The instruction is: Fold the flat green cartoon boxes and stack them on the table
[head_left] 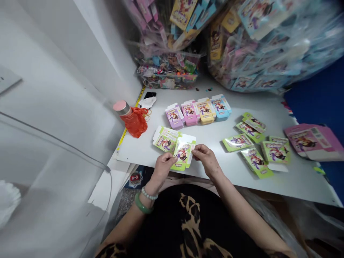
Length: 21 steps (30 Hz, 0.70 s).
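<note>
A flattened green cardboard box (183, 152), printed with a cartoon figure, is held low at the table's front edge. My left hand (164, 165) pinches its left side between thumb and fingers. The fingers of my right hand (205, 157) close on the box's right side, by the side flap. Another flat green box (164, 140) lies just behind and to the left, partly covered by the held one. Behind them stand four-colour samples in a row: a purple box (174, 116), a pink box (190, 112), a yellow box (205, 111) and a blue box (220, 107).
Several green boxes (251, 132) lie scattered at the right, beside a larger pink carton (313, 141). A bottle in an orange-red bag (135, 120) stands left, near a black phone (150, 95). Big clear bags of boxes (268, 53) and a filled bin (168, 77) line the back.
</note>
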Each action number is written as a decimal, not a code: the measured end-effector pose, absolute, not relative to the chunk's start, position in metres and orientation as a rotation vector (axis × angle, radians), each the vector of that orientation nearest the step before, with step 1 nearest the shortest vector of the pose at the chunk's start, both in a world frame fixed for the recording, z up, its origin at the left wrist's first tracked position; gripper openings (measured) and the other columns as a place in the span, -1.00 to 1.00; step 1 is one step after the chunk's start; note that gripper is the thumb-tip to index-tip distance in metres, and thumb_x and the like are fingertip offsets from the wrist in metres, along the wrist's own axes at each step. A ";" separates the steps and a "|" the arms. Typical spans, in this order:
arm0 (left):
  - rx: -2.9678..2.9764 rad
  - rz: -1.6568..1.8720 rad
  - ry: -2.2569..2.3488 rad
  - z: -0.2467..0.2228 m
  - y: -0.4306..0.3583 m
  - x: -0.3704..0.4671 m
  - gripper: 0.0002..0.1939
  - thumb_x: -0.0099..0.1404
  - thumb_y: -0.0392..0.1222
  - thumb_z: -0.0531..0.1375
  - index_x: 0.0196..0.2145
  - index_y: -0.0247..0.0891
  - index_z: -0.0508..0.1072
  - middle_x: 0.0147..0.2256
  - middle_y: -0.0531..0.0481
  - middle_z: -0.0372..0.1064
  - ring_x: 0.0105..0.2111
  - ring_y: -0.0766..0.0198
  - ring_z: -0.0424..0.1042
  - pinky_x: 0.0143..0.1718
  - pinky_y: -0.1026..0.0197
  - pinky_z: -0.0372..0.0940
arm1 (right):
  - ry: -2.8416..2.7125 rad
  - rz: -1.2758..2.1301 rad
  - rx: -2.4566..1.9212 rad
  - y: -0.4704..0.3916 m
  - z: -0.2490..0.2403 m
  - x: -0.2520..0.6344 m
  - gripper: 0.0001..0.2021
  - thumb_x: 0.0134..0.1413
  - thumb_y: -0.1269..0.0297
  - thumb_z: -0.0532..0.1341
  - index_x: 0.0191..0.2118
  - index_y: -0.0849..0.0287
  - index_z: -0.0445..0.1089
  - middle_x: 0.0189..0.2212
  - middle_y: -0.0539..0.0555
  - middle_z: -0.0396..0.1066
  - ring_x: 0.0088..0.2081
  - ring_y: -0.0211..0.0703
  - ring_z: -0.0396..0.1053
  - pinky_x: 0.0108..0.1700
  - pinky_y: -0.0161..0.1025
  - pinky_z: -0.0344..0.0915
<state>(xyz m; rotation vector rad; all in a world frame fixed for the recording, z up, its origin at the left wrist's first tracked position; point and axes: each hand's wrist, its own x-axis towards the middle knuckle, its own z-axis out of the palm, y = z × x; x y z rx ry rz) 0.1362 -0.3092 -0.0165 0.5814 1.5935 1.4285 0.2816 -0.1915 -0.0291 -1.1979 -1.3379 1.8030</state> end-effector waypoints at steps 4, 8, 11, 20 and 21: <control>0.341 1.393 1.072 -0.007 -0.298 0.140 -0.47 0.07 0.21 0.35 -0.19 -0.28 0.49 -0.22 -0.09 0.51 -0.17 0.08 0.46 -0.10 0.06 0.32 | -1.330 1.995 -1.049 -0.197 -0.012 0.293 -0.77 -0.19 0.11 0.30 -0.54 0.12 0.28 -0.65 -0.08 0.26 -0.57 -0.27 0.17 -0.46 -0.28 0.15; 0.220 1.230 0.774 -0.003 -0.292 0.145 -0.30 0.19 0.35 0.19 0.03 -0.30 0.42 -0.03 -0.22 0.49 0.05 -0.11 0.42 0.07 -0.16 0.28 | -1.649 1.761 -1.142 -0.208 -0.011 0.293 -0.80 -0.04 0.12 0.20 -0.52 0.09 0.26 -0.62 -0.06 0.25 -0.53 -0.20 0.22 -0.44 -0.24 0.22; 0.165 1.197 0.814 -0.011 -0.292 0.149 -0.41 0.23 0.25 0.22 -0.01 -0.30 0.45 -0.07 -0.20 0.52 0.07 -0.09 0.43 0.12 -0.14 0.27 | -1.968 1.216 -1.205 -0.216 -0.015 0.291 -0.86 0.11 0.21 0.12 -0.32 0.08 0.39 -0.35 0.09 0.44 -0.27 -0.01 0.38 -0.21 -0.06 0.37; 0.215 1.203 0.972 -0.044 -0.297 0.145 -0.44 0.10 0.15 0.38 0.02 -0.10 0.47 -0.04 -0.07 0.53 0.12 -0.01 0.39 0.17 -0.02 0.30 | -2.429 0.752 -0.673 -0.222 -0.025 0.279 -0.67 0.18 0.44 0.10 0.04 0.26 0.42 0.28 0.36 0.16 0.39 0.07 -0.06 0.37 0.11 -0.02; 0.225 1.215 0.943 -0.044 -0.298 0.145 -0.40 0.08 0.16 0.39 0.04 -0.09 0.46 -0.03 -0.08 0.52 0.14 -0.02 0.37 0.18 -0.01 0.29 | -2.409 0.802 -0.644 -0.221 -0.025 0.279 -0.69 0.17 0.44 0.12 0.01 0.24 0.43 0.28 0.36 0.15 0.39 0.05 -0.06 0.39 0.11 -0.05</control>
